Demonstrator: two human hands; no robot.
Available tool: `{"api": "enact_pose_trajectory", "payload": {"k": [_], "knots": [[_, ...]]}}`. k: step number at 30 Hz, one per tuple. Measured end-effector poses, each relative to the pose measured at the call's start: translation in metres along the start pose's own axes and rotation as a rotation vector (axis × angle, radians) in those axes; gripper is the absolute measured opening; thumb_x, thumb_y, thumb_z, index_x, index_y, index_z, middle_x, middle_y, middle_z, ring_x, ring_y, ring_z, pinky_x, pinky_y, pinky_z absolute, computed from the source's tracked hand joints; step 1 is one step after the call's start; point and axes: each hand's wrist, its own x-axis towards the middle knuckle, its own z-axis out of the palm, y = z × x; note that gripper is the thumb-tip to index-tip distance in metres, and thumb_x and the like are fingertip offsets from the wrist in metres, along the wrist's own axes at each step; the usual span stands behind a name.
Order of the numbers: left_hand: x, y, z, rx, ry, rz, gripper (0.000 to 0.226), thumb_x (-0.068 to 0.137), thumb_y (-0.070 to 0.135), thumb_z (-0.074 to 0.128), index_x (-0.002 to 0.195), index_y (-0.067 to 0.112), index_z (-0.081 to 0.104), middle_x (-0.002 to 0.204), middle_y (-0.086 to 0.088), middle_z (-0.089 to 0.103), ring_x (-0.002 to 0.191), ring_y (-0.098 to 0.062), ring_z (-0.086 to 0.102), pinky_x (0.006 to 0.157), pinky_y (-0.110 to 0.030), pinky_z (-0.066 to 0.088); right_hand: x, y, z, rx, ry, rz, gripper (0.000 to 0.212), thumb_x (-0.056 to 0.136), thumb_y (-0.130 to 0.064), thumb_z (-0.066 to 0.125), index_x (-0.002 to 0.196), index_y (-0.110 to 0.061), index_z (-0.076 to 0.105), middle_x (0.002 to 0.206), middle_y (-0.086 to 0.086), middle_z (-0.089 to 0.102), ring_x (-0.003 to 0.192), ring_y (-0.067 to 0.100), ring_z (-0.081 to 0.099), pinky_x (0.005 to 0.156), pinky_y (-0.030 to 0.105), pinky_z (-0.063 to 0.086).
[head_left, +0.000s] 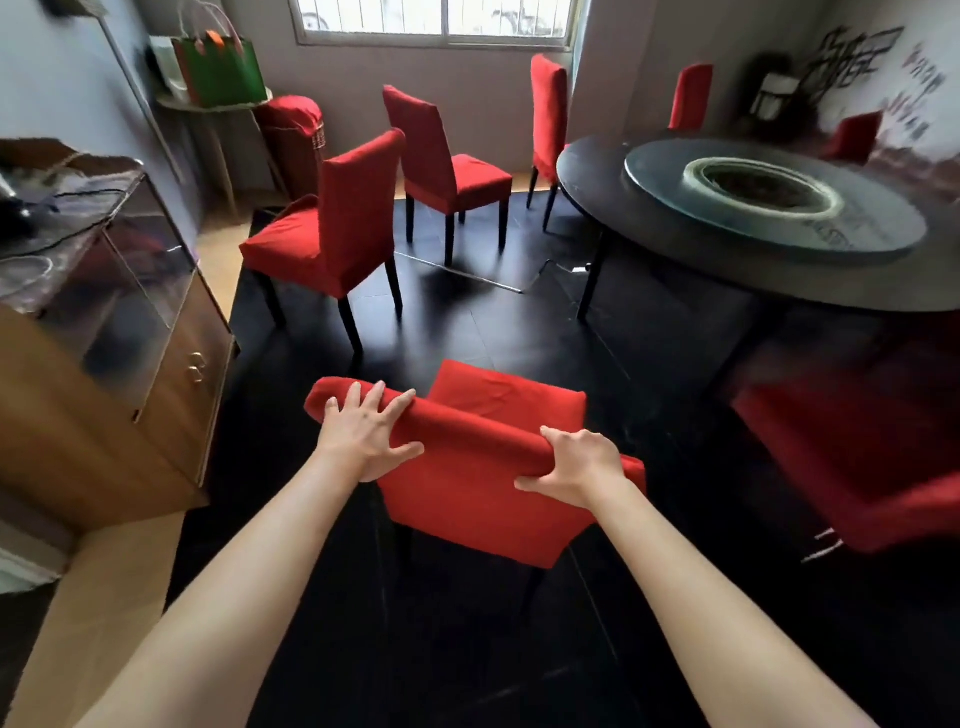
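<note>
A chair in a red cover (483, 499) stands right below me on the black floor, its back toward me. My left hand (366, 426) lies over the left end of the backrest's top edge, fingers spread across it and thumb on the near side. My right hand (576, 465) grips the right end of the same edge, fingers curled over the top and thumb on the near face. The seat (506, 392) shows beyond the backrest.
A round black table (587, 176) with a glass turntable (779, 208) stands at right. Several more red chairs (332, 234) stand ahead, and another is blurred at right (872, 457). A wooden cabinet (119, 405) with a glass case lines the left wall.
</note>
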Motion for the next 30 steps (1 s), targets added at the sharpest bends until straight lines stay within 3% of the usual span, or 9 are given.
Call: {"api": "enact_pose_trajectory", "payload": {"k": [4,17,30], "knots": [[0.003,-0.02,0.009,0.042,0.006,0.135,0.082,0.082,0.078,0.034,0.15,0.044,0.005,0.16,-0.005,0.016,0.146,-0.029,0.012,0.114,-0.054,0.017,-0.018,-0.01,0.009,0.005,0.001,0.032,0.087,0.065,-0.081,0.058,0.132,-0.024,0.052,0.115,0.002,0.067,0.108,0.024,0.062,0.089,0.035,0.049],[-0.009,-0.053,0.018,0.111,0.074,0.471,0.083,0.075,0.081,0.04,0.146,0.041,0.022,0.141,0.003,0.044,0.131,-0.021,0.039,0.103,-0.045,0.031,-0.089,-0.059,0.024,0.017,0.003,0.199,0.082,0.067,-0.081,0.055,0.127,-0.025,0.056,0.112,0.0,0.067,0.107,0.022,0.061,0.09,0.035,0.048],[0.038,-0.002,0.0,0.101,0.154,0.629,0.08,0.075,0.082,0.039,0.138,0.032,0.034,0.13,-0.001,0.05,0.123,-0.025,0.045,0.103,-0.047,0.033,-0.112,-0.037,0.025,0.066,0.096,0.423,0.076,0.066,-0.084,0.054,0.121,-0.032,0.057,0.094,-0.007,0.069,0.091,0.017,0.064,0.078,0.03,0.05]]}}
